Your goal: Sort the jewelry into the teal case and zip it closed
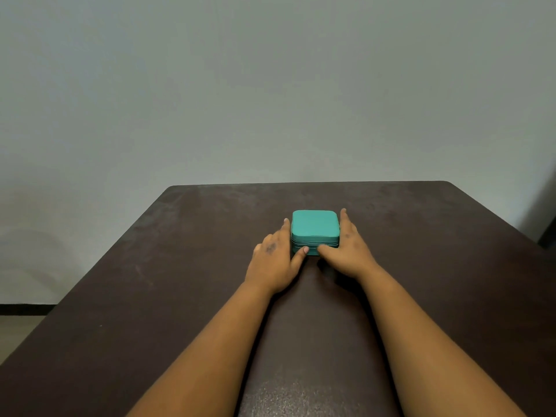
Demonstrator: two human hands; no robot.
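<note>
A small square teal case (315,224) sits closed on the dark brown table (180,296), towards its far middle. My left hand (275,261) lies against the case's left side, fingers straight along it and thumb touching the front face. My right hand (349,249) lies along the right side the same way, its thumb on the front by the zip line. No jewelry is visible outside the case.
The table's far edge (307,183) runs just beyond the case, with a plain grey wall behind it. A dark strip of baseboard and floor (24,310) show at the left, past the table's left edge.
</note>
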